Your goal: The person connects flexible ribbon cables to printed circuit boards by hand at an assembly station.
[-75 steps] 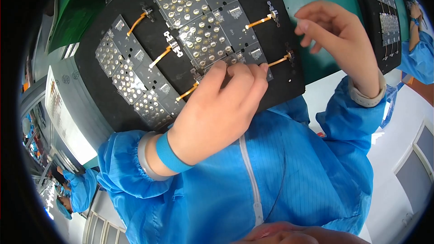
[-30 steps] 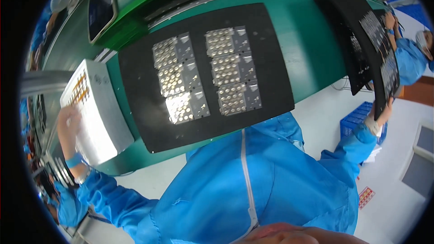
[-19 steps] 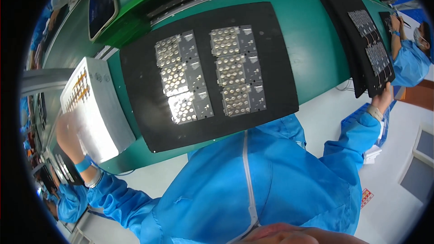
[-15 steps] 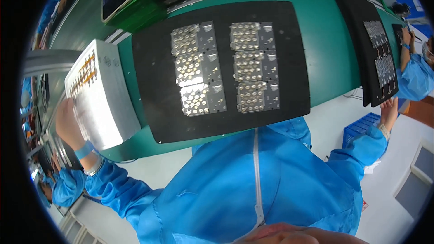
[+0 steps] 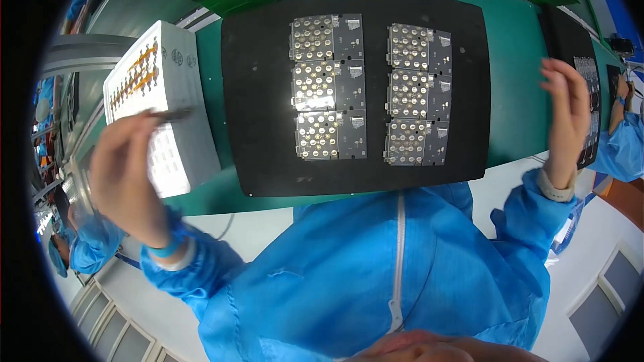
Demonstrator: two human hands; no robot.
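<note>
The green table (image 5: 513,107) runs across in front of me, and the large black mat (image 5: 258,127) lies flat over most of its middle. A second black mat (image 5: 560,30) stands well over to my right, partly covered by my hand from this view. On my left, near the large mat but apart from it, is the white block (image 5: 194,114), with a bare strip of green showing between the two. Two columns of dark circuit boards lie on the large mat, three to each: the left column (image 5: 330,87) and the right column (image 5: 417,94), well apart, all dotted with round silvery discs.

My left grip (image 5: 144,119) is in front of the white block's lower part, thumb and fingers pressed together at the tips. My right grip (image 5: 550,70) hangs raised beyond the large mat's right edge, fingers loosely curled with nothing visible in it. Small orange strips (image 5: 143,82) sit in rows on the upper part of the white block, above my left fingertips in the view. Smallest is the dark slim piece (image 5: 176,114), pinched at its near end by my left grip; it juts rightward past the fingertips, roughly level, across the side of the white block. It is blurred, so I can't fairly say what it is.
</note>
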